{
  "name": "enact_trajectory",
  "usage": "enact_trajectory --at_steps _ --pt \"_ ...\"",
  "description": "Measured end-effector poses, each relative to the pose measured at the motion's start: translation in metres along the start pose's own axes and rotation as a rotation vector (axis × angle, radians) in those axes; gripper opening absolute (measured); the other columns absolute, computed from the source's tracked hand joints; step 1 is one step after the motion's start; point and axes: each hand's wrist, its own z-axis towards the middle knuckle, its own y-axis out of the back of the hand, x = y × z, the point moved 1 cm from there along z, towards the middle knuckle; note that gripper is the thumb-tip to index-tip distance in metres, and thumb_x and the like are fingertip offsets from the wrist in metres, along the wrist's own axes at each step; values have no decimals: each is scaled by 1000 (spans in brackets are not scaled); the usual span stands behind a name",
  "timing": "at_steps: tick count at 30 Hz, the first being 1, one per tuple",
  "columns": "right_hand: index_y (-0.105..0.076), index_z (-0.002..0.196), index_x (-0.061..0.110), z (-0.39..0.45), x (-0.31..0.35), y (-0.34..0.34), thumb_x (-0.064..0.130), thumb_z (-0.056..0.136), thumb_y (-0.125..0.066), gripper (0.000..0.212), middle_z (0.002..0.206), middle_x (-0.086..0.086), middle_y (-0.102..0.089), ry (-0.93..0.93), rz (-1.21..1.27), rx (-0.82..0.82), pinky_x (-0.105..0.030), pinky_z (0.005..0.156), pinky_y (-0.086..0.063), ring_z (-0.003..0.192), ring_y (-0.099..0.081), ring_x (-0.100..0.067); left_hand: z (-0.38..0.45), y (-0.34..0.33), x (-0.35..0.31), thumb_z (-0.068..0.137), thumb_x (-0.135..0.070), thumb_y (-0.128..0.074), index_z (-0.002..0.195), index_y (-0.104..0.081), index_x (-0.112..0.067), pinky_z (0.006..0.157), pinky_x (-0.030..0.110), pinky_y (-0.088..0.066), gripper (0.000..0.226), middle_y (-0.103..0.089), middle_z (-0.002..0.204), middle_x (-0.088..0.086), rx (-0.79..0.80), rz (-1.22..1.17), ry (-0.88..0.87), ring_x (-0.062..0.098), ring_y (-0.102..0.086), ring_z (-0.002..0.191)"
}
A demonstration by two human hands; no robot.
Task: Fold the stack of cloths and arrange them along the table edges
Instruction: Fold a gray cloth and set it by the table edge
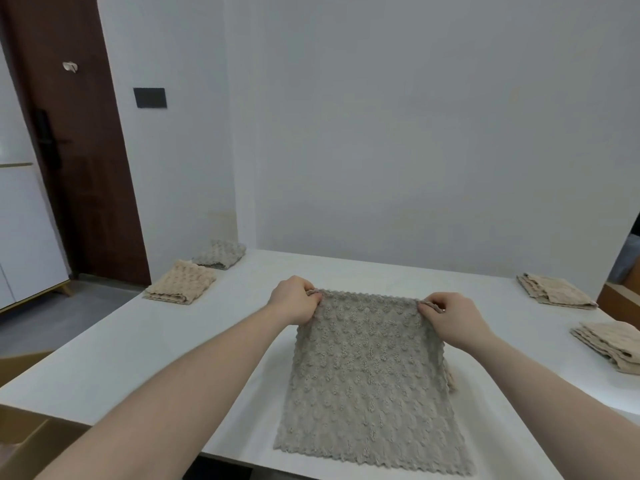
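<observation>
A grey-beige textured cloth (370, 382) stretches from the near table edge up to my hands, its far edge lifted off the white table (156, 348). My left hand (294, 301) pinches the cloth's far left corner. My right hand (450, 317) pinches the far right corner. More cloth shows under its right side. Folded cloths lie along the edges: a beige one (181, 286) and a grey one (220, 254) on the left, two beige ones (554, 290) (611, 344) on the right.
A white wall stands right behind the table's far edge. At the left are a dark brown door (69, 150) and a white cabinet (24, 220). A cardboard box (20, 441) sits low by the near left corner.
</observation>
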Motion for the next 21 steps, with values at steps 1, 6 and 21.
enact_trajectory --at_steps 1,6,21 --pt "-73 80 16 3 -1 -2 30 99 -64 25 75 -4 -71 -1 5 -5 -34 68 -49 77 -64 -24 3 -2 0 102 -30 -56 78 -67 -14 72 30 -56 31 -74 75 5 5 -39 22 19 -74 67" --pt "-73 83 15 16 -3 -11 24 101 -61 24 80 -6 -72 -12 25 -33 -36 73 -49 82 -64 -29 13 -14 3 102 -27 -55 96 -73 -9 75 29 -58 26 -78 79 7 -27 -188 108 12 -71 60" --pt "-74 89 24 -36 5 -14 14 95 -61 17 88 9 -74 27 257 -120 -21 72 -47 88 -65 -5 -29 -17 13 96 -26 -63 97 -77 -23 83 25 -51 14 -73 96 -10 -139 -292 -35 11 -67 96"
